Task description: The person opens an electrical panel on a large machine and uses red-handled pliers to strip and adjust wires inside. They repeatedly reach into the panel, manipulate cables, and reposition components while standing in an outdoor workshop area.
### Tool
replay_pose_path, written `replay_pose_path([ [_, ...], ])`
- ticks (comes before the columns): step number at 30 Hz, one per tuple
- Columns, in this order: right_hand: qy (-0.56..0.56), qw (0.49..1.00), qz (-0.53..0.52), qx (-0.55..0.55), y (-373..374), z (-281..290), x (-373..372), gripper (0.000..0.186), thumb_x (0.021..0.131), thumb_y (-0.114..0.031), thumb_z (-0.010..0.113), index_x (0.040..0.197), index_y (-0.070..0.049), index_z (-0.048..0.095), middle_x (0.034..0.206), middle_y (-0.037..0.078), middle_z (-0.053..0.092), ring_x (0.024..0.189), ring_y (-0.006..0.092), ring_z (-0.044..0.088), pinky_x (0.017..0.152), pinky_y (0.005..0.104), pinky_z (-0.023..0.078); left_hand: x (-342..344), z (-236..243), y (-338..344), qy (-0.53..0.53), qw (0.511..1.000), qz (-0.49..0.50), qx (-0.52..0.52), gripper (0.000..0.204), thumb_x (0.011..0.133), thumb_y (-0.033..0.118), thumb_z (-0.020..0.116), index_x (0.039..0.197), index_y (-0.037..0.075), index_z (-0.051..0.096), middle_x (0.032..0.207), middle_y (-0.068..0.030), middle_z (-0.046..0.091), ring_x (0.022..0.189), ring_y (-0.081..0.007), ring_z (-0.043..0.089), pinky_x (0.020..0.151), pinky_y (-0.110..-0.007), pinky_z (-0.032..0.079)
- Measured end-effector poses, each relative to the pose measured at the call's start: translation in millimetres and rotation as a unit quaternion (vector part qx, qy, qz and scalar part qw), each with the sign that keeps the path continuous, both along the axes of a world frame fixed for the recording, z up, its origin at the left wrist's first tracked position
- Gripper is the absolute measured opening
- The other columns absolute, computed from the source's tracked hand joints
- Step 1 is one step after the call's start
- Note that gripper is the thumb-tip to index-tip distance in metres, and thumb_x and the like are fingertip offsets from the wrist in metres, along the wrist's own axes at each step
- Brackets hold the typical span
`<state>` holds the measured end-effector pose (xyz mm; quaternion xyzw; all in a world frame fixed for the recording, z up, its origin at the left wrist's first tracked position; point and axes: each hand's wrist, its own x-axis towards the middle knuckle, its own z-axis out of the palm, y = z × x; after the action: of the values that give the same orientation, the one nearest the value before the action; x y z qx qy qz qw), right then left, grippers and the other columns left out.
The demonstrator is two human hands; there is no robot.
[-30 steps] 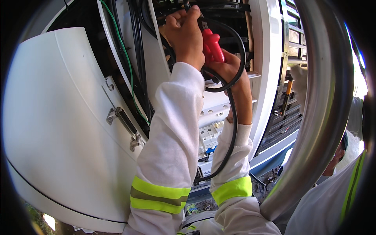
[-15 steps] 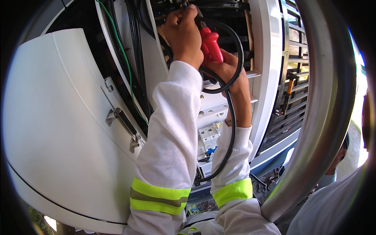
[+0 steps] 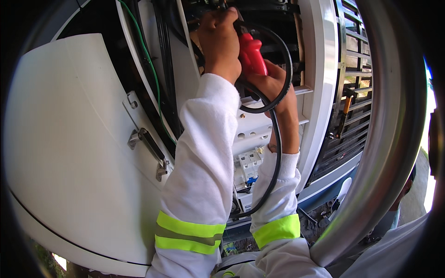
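Note:
High inside an open white cabinet point(image 3: 316, 92), my left hand point(image 3: 218, 44) is closed on the upper end of a black cable point(image 3: 287, 55). Just right of and below it, my right hand point(image 3: 273, 82) grips a red-handled tool point(image 3: 254, 53), its head partly hidden among dark parts. The cable makes a loop around the right hand and hangs down past my right forearm. Below both hands are a white panel with holes and a group of white breakers point(image 3: 250, 159).
On the left, a curved white door point(image 3: 74, 153) with a latch stands beside black cables and a green wire point(image 3: 149, 65). A thick metal pipe point(image 3: 389, 139) arches close on the right, before black slatted metalwork point(image 3: 352, 116). A person point(image 3: 404, 197) is partly visible behind the pipe.
My hands keep their grips with only slight shifts. The co-worker's hand seen at the slats one second ago has left that spot, and that person is now more hidden behind the pipe.

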<state>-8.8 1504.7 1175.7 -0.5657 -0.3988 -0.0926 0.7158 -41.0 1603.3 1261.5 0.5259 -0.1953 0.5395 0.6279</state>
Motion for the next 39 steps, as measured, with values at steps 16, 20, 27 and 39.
replay_pose_path([
  [16, 0.013, 0.998, 0.057, 0.023, 3.8, -3.1, 9.5, 0.034, 0.077, -0.018, 0.071, 0.105, 0.002, 0.070, 0.081, 0.006, 0.069, 0.069, 0.0099, 0.060, 0.063, 0.0259, 0.046, -5.2, -15.3, -10.5, -0.035, 0.999, -0.001, -0.008, 0.009, 0.088, 0.007, 0.058, 0.097, 0.006, 0.056, 0.090, -0.0038, 0.057, 0.079, -0.0121, 0.051, 0.071, -0.031, 0.044],
  [20, 0.029, 0.997, 0.057, 0.032, 4.3, -5.5, 7.4, 0.034, 0.077, -0.017, 0.069, 0.105, 0.002, 0.069, 0.081, 0.005, 0.069, 0.069, 0.0100, 0.060, 0.062, 0.0256, 0.045, -8.6, -11.2, -8.2, -0.007, 0.999, -0.032, -0.040, 0.008, 0.090, 0.007, 0.061, 0.097, 0.005, 0.058, 0.089, -0.0027, 0.058, 0.077, -0.0120, 0.051, 0.069, -0.030, 0.044],
  [27, 0.045, 0.995, 0.075, 0.052, 5.8, -4.7, 5.0, 0.034, 0.077, -0.016, 0.068, 0.106, 0.002, 0.069, 0.081, 0.006, 0.068, 0.068, 0.0102, 0.059, 0.061, 0.0254, 0.045, -13.0, -13.4, -11.0, 0.015, 0.995, -0.075, -0.069, 0.011, 0.089, 0.010, 0.067, 0.098, 0.005, 0.063, 0.090, -0.0022, 0.062, 0.080, -0.0127, 0.054, 0.075, -0.030, 0.044],
  [39, -0.001, 0.999, 0.029, -0.021, -4.1, -2.9, 13.6, 0.032, 0.081, -0.016, 0.067, 0.107, 0.002, 0.070, 0.087, 0.007, 0.070, 0.070, 0.0134, 0.063, 0.062, 0.0262, 0.046, -21.2, -19.6, -11.3, -0.023, 0.993, -0.084, -0.076, 0.023, 0.094, 0.013, 0.065, 0.115, 0.005, 0.059, 0.089, -0.0063, 0.064, 0.078, -0.0146, 0.059, 0.078, -0.034, 0.051],
])
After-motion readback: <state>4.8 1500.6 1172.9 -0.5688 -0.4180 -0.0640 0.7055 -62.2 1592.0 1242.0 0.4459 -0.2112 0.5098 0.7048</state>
